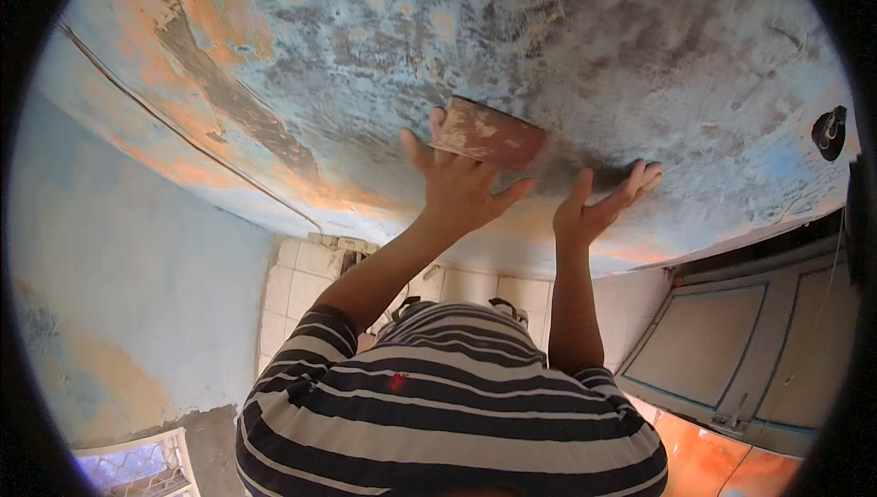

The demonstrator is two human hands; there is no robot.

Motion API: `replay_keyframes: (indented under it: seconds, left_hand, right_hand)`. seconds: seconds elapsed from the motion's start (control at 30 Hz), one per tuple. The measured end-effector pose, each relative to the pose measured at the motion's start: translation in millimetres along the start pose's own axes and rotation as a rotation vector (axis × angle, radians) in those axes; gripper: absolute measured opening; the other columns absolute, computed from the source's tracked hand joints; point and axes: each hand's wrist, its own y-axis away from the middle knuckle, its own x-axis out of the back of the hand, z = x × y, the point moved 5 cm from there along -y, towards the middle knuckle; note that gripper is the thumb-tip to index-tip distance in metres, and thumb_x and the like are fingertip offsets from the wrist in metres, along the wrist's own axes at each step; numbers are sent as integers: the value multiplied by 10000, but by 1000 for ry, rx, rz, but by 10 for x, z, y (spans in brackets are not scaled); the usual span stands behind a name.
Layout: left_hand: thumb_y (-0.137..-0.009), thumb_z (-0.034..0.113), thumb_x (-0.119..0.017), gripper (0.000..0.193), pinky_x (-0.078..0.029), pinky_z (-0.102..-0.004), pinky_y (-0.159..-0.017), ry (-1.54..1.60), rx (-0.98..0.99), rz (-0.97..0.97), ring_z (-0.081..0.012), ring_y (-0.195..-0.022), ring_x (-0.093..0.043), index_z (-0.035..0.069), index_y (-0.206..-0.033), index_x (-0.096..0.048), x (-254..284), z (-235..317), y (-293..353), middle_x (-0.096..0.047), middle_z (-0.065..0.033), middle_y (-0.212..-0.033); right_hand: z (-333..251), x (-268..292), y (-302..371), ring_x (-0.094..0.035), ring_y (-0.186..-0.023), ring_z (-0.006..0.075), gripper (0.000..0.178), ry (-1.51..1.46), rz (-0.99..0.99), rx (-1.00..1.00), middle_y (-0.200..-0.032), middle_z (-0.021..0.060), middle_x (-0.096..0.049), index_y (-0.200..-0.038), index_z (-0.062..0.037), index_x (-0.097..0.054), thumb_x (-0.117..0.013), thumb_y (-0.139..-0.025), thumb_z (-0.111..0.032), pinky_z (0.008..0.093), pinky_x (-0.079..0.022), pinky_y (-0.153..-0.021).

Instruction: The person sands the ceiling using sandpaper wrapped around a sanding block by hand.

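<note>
A worn, reddish-brown rectangular piece [493,134], which looks like sandpaper, lies against the patchy wall [365,49]. My left hand [461,191] holds it; the piece covers some fingertips, while the thumb and outer fingers stick out spread. How the hidden fingers grip it cannot be seen. To the right, my right hand [598,209] is open beside a dark patch of the wall, fingers stretched out and thumb apart. Nothing shows in it, and whether its fingertips touch the wall is unclear. Blue, grey and orange worn paint covers the wall around both hands.
A thin cable [174,124] runs along the wall on the left. At the right, a black fitting [829,133] with loose wire sits on the wall, above a panelled door [703,342]. Pale tiles [290,282] lie below, and a barred window [137,470] is at the lower left.
</note>
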Motion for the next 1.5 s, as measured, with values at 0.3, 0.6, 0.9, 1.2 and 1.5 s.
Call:
replay_keyframes:
  seconds: [0.3, 0.6, 0.9, 1.2, 1.5]
  left_hand:
    - [-758, 516, -790, 729, -81, -685, -1143, -115, 100, 215, -484, -1419, -295, 152, -1353, -579, 206, 51, -217, -472, -260, -1420]
    - [-818, 592, -699, 751, -41, -732, -1103, -179, 315, 181, -476, -1365, -365, -8, -1262, -612, 22, 227, -171, -555, -266, -1301]
    - [-748, 607, -765, 729, -48, -738, -1099, -170, 135, 126, -447, -1385, -356, 96, -1244, -608, -516, 1079, 72, -539, -215, -1323]
    - [-854, 504, -690, 852, -71, -634, -1166, -210, 442, 337, -521, -1440, -233, -2, -1473, -392, -186, 790, -176, -430, -277, -1467]
    - [-868, 505, -695, 875, -109, -701, -1120, -259, 618, 375, -447, -1432, -320, -15, -1500, -385, -74, 650, 43, -460, -239, -1459]
  right_hand:
    - [351, 419, -202, -106, -1520, 444, 686, -75, 113, 57, -1621, 299, -116, -1539, 74, -164, -533, -1028, -200, 558, -136, -1225]
    - [777, 570, -558, -114, -1510, 472, 646, -152, 106, 117, -1607, 337, -100, -1524, 54, -209, -543, -1032, -199, 557, -170, -1212]
    - [1111, 498, -483, -106, -1499, 525, 632, -67, 77, 343, -1580, 317, -269, -1481, -76, -299, -568, -990, -371, 730, 6, -1134]
    - [1161, 577, -434, -100, -1517, 483, 476, -257, 5, 496, -1542, 352, -309, -1358, -18, -366, -531, -1015, -305, 620, 75, -1183]
    - [1159, 606, -350, -145, -1504, 496, 463, -306, -62, 479, -1518, 355, -347, -1349, -1, -405, -518, -1019, -306, 622, 59, -1185]
